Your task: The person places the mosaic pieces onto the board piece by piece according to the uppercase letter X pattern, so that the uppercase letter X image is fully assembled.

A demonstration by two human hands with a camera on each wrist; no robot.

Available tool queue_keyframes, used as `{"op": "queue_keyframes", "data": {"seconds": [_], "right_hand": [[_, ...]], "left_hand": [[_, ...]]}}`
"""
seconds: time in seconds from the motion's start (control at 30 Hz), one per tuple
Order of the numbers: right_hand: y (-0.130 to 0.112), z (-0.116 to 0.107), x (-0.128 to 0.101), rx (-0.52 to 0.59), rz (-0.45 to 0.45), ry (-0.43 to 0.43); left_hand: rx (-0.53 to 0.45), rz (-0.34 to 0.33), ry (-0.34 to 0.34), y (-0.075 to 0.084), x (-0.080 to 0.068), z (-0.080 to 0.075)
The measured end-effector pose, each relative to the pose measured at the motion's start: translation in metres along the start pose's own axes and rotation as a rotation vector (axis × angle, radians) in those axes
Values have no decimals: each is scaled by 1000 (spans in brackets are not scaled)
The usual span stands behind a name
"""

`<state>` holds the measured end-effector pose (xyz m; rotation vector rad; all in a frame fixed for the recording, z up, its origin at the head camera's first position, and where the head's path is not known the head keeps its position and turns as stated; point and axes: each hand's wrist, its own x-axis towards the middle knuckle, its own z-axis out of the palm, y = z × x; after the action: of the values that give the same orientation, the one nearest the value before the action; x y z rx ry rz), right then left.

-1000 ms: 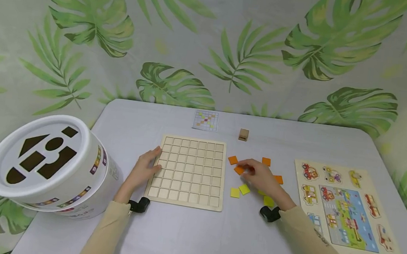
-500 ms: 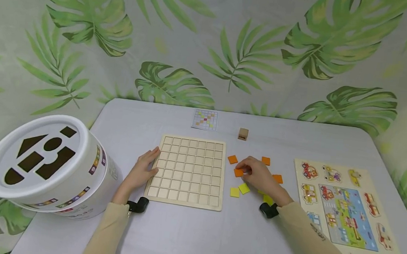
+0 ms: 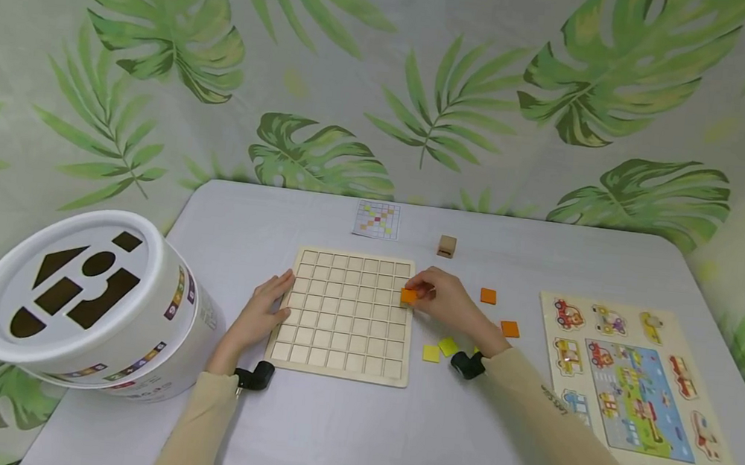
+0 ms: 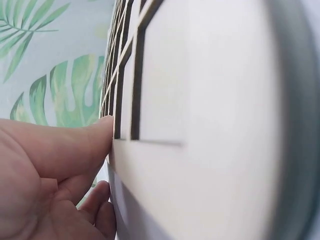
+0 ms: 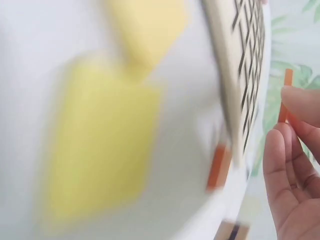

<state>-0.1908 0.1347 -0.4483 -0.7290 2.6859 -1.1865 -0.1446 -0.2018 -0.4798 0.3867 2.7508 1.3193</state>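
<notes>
A pale wooden grid board (image 3: 342,312) lies in the middle of the table in the head view. My left hand (image 3: 260,313) rests along its left edge, with the thumb (image 4: 95,137) touching the rim in the left wrist view. My right hand (image 3: 447,299) pinches an orange square tile (image 3: 408,296) between thumb and fingers, over the board's right edge. In the right wrist view the held tile (image 5: 288,92) appears edge-on. Another orange tile (image 5: 218,167) lies beside the board, hidden behind my right hand in the head view.
Yellow tiles (image 3: 431,353) and orange tiles (image 3: 488,296) lie right of the board. Behind it are a printed pattern card (image 3: 377,220) and a small wooden cube (image 3: 447,246). A white lidded bucket (image 3: 195,320) stands left; a picture puzzle (image 3: 642,397) lies right.
My right hand has picked up an orange tile from the table and moved left with it to the board's right edge. My left hand stays at the board's left edge.
</notes>
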Motion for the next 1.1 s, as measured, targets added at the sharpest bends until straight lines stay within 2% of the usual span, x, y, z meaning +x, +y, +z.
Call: {"op": "queue_keyframes", "data": {"seconds": [0.3, 0.53, 0.8, 1.1], "right_hand": [[-28, 43, 54, 78, -16, -19], [-47, 73, 85, 37, 15, -38], [-55, 92, 102, -20, 16, -50], [-61, 99, 113, -114, 25, -82]], "left_hand": [[4, -3, 1, -1, 0, 1], [3, 7, -9, -2, 1, 1], [33, 24, 1, -1, 1, 0], [26, 4, -4, -1, 1, 0]]}}
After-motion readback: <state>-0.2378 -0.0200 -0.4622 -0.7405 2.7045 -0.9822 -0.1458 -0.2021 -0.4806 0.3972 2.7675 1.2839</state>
